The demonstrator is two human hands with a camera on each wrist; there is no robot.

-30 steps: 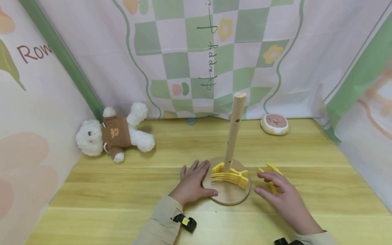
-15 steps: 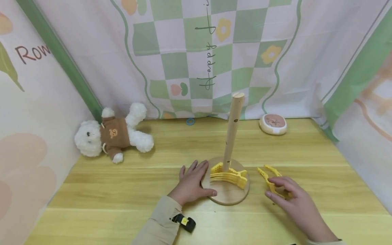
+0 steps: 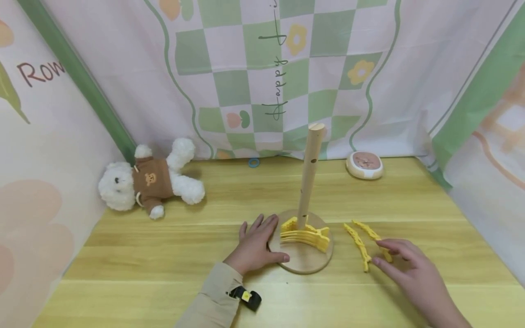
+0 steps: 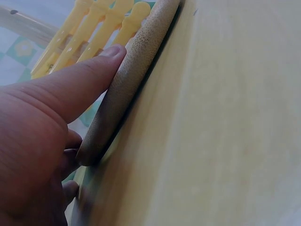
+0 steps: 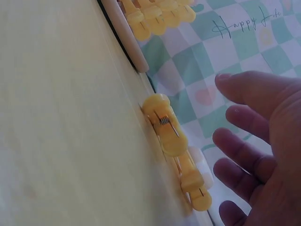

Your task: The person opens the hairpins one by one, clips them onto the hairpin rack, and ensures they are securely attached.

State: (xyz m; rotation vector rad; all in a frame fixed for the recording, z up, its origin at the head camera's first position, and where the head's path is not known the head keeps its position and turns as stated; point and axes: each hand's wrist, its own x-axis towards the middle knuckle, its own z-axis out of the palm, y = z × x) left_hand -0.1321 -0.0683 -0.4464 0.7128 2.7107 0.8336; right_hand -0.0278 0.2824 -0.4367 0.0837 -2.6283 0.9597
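A round wooden base [image 3: 305,264] carries an upright wooden rod [image 3: 309,177]. Several yellow spring hair clips [image 3: 305,238] lie grouped around the rod's foot. My left hand [image 3: 256,248] rests at the base's left edge, fingers spread and fairly straight, thumb against the rim in the left wrist view. To the right of the base, two more yellow hair clips [image 3: 358,246] lie side by side on the table; a metal spring shows on one clip [image 5: 164,125] in the right wrist view. Over their near ends hovers my right hand [image 3: 414,273], thumb and fingers apart with nothing held.
A white plush toy [image 3: 153,180] in a brown top lies at the back left of the wooden table [image 3: 164,259]. A small blue ring [image 3: 254,162] and a white-and-pink rounded device [image 3: 364,165] sit by the checkered curtain [image 3: 266,82].
My right hand has drawn back to the right and towards me, uncovering the two loose clips beside the base. The left hand stays on the base's edge.
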